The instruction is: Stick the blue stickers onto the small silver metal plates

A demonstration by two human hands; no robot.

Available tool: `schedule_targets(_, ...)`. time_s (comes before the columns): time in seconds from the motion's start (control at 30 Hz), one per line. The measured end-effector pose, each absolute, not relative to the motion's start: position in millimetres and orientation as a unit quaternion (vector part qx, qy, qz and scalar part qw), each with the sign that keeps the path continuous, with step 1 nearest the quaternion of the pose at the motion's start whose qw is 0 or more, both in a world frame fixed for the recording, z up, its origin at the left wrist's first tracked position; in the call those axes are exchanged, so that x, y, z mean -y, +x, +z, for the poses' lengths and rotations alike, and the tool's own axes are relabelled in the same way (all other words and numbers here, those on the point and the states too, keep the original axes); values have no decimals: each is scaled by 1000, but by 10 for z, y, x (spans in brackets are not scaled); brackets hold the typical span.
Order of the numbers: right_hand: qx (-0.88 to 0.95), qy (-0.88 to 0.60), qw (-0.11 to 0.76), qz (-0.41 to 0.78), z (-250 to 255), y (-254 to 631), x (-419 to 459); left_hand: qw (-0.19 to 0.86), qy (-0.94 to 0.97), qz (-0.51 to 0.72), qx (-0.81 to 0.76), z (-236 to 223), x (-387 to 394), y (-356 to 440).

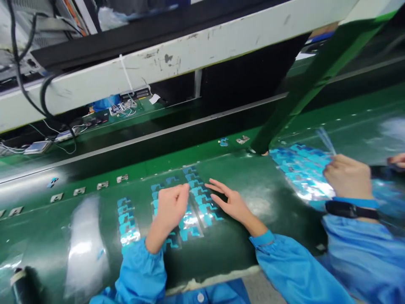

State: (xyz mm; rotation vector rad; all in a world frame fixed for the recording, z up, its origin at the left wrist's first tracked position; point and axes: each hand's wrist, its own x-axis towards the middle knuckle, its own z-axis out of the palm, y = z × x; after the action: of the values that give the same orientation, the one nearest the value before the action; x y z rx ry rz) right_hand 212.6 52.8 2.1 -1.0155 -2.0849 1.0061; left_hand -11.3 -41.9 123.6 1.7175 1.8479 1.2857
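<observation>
Clear film strips carrying blue-and-teal stepped pieces lie on the green mat in front of me. My left hand (172, 204) is over the middle strips, its fingers curled closed. Whatever it pinches, if anything, is hidden behind the fingers. Beside it, my right hand (232, 204) is open, with fingers stretched toward the right-hand strip (200, 195) and the fingertips at its edge. Another strip (125, 217) lies to the left of my left hand, partly under my sleeve at its lower end.
A row of small metal parts (103, 185) runs along the back left. A clear plastic sheet (85, 249) lies at left, near a dark cylinder (23, 285). At right, a co-worker's hand (348, 175) is over a blue-pieced sheet (297, 169). A green post (303, 88) and overhead shelf (177, 57) bound the space.
</observation>
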Motion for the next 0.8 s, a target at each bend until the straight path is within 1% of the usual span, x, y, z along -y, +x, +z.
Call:
schedule_targets(0.1, 829, -384, 267, 305, -73, 2330, -200, 191, 747, 273, -576, 847, 374, 67)
schedule_targets(0.17, 862, -380, 232, 244, -137, 2418, -64, 192, 791, 196, -546, 582, 349, 160)
schedule_targets(0.23, 871, -392, 220, 197, -183, 2449, 9, 180, 808, 150, -541, 360, 321, 210)
schedule_targets(0.3, 864, -413, 231, 170, -207, 2435, 37, 169, 811, 144, -542, 212, 299, 219)
schedule_targets(0.37, 856, -427, 248, 154, -210, 2405, 46, 166, 810, 166, -538, 139, 292, 200)
schedule_targets(0.63, 849, -396, 314, 156, -92, 2362, 98, 217, 805, 222, -505, 147, 314, 143)
schedule_targets(0.8, 841, -382, 350, 156, -73, 2399, 171, 194, 805, 228, -512, 89, 284, 175)
